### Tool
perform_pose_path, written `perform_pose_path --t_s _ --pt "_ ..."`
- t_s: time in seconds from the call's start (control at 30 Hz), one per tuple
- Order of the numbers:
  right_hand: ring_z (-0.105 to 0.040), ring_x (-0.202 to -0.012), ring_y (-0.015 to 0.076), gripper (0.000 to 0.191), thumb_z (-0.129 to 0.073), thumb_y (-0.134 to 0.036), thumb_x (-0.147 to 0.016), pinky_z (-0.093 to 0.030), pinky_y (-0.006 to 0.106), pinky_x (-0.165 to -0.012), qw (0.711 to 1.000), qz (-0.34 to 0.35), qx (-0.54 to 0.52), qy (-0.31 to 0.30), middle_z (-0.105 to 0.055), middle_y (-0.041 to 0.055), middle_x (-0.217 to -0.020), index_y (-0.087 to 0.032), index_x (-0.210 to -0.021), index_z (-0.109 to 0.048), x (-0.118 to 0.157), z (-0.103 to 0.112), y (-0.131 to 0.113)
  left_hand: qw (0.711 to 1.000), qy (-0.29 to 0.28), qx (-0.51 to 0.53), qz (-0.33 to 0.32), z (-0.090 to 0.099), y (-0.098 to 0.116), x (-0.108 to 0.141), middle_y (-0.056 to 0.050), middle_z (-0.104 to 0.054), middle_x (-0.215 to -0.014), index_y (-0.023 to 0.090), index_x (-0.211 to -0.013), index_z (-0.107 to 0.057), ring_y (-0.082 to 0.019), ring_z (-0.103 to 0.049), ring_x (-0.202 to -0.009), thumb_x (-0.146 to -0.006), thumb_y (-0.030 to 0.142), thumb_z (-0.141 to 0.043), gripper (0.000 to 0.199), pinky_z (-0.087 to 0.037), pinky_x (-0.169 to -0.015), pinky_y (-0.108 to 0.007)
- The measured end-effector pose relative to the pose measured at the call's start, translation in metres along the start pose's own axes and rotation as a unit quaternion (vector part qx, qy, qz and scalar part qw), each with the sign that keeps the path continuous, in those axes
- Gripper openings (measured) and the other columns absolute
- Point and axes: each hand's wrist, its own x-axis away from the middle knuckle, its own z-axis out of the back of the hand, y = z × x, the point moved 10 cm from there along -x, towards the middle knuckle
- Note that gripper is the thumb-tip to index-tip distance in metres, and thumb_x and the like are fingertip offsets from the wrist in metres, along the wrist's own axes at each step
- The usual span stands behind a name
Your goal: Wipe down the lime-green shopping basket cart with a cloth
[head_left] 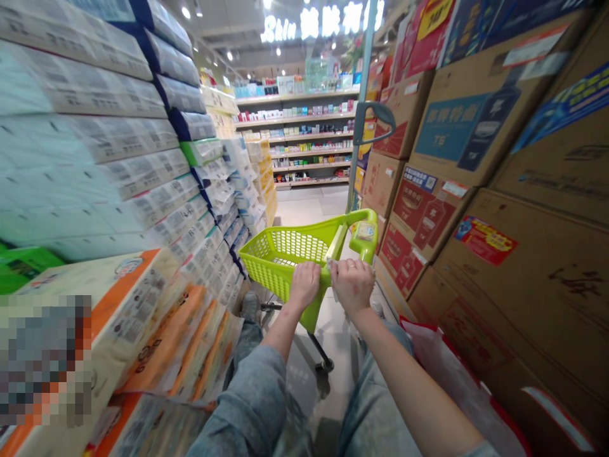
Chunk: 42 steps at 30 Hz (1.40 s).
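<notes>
A lime-green shopping cart (266, 249) with a perforated basket stands in front of me, turned at an angle in the aisle. Nothing shows in the visible part of its basket. My left hand (304, 285) is closed over the near edge of the cart. Just to its right, my right hand (353, 284) wraps around the cart near the handle end, a ring on one finger. Something small and whitish shows by the right fingers; I cannot make out what it is. A black caster (325, 365) touches the floor below.
Stacked tissue packs (143, 139) line the left side, with orange-and-cream packs (157, 336) close by. Cardboard cartons (457, 127) rise on the right, beside a grey-handled pole (361, 120). A red-edged white bag (442, 374) sits low right. Stocked shelves (309, 117) stand ahead.
</notes>
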Motion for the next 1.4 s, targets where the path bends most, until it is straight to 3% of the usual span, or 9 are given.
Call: perform_pose_path --t_s 0.17,0.3,0.37,0.6,0.87,1.2,1.4 --pt "-0.058 -0.065 0.0189 0.042 -0.034 -0.028 -0.093 -0.029 0.035 -0.070 0.994 -0.002 0.021 -0.111 -0.068 0.0088 -0.067 -0.015 -0.066 -0.064 -0.019 -0.019 0.020 1.000 -0.017 -0.002 -0.017 -0.004 0.014 0.000 -0.005 -0.055 -0.084 0.018 -0.082 -0.050 -0.018 -0.050 -0.085 -0.096 0.031 -0.020 0.036 -0.037 -0.083 -0.033" --pt "-0.060 -0.060 0.0182 0.048 -0.029 -0.026 -0.094 -0.027 0.035 -0.070 0.972 -0.016 0.058 -0.228 -0.068 0.0103 -0.065 -0.013 -0.067 -0.067 -0.025 -0.037 0.028 0.999 -0.032 0.015 -0.033 -0.005 0.024 0.000 -0.004 -0.057 -0.086 0.018 -0.086 -0.052 -0.018 -0.051 -0.087 -0.096 0.033 -0.022 0.034 -0.037 -0.083 -0.032" --pt "-0.060 -0.059 0.0181 0.050 -0.027 -0.026 -0.095 -0.026 0.035 -0.069 0.964 -0.032 0.062 -0.255 -0.068 0.0108 -0.066 -0.012 -0.068 -0.068 -0.023 -0.043 0.031 0.998 -0.041 0.022 -0.039 -0.007 0.029 0.000 -0.004 -0.057 -0.087 0.018 -0.088 -0.052 -0.017 -0.051 -0.089 -0.096 0.033 -0.023 0.033 -0.038 -0.083 -0.032" --pt "-0.060 -0.081 0.0226 0.041 -0.029 -0.027 -0.095 -0.027 0.034 -0.072 0.981 -0.026 0.045 -0.186 -0.067 0.0128 -0.081 -0.013 -0.081 -0.064 -0.010 -0.038 0.031 0.996 -0.072 0.013 -0.049 -0.021 0.046 0.001 -0.006 -0.059 -0.098 0.019 -0.102 -0.051 -0.018 -0.051 -0.098 -0.096 0.038 -0.024 0.034 -0.037 -0.087 -0.034" --pt "-0.064 -0.074 0.0194 0.041 -0.032 -0.028 -0.093 -0.034 0.031 -0.069 0.968 0.012 0.044 -0.248 -0.070 0.0138 -0.080 -0.011 -0.081 -0.067 -0.018 -0.053 0.034 0.990 -0.095 0.038 -0.094 -0.019 0.041 -0.001 -0.004 -0.061 -0.103 0.022 -0.111 -0.051 -0.018 -0.054 -0.100 -0.094 0.043 -0.029 0.034 -0.038 -0.088 -0.032" --pt "-0.066 -0.070 0.0193 0.049 -0.027 -0.031 -0.094 -0.039 0.027 -0.061 0.957 0.016 0.096 -0.273 -0.071 0.0115 -0.073 -0.016 -0.076 -0.070 -0.019 -0.051 0.041 0.986 -0.090 0.069 -0.122 -0.016 0.045 0.007 -0.007 -0.060 -0.107 0.019 -0.119 -0.047 -0.021 -0.053 -0.103 -0.091 0.044 -0.038 0.038 -0.040 -0.090 -0.036" --pt "-0.065 -0.075 0.0160 0.049 -0.028 -0.037 -0.094 -0.039 0.023 -0.066 0.956 0.003 0.078 -0.285 -0.072 0.0079 -0.083 -0.020 -0.078 -0.071 -0.015 -0.047 0.057 0.987 -0.102 0.066 -0.104 -0.021 0.019 0.015 -0.007 -0.061 -0.106 0.019 -0.112 -0.051 -0.021 -0.055 -0.101 -0.092 0.040 -0.037 0.032 -0.040 -0.089 -0.035"
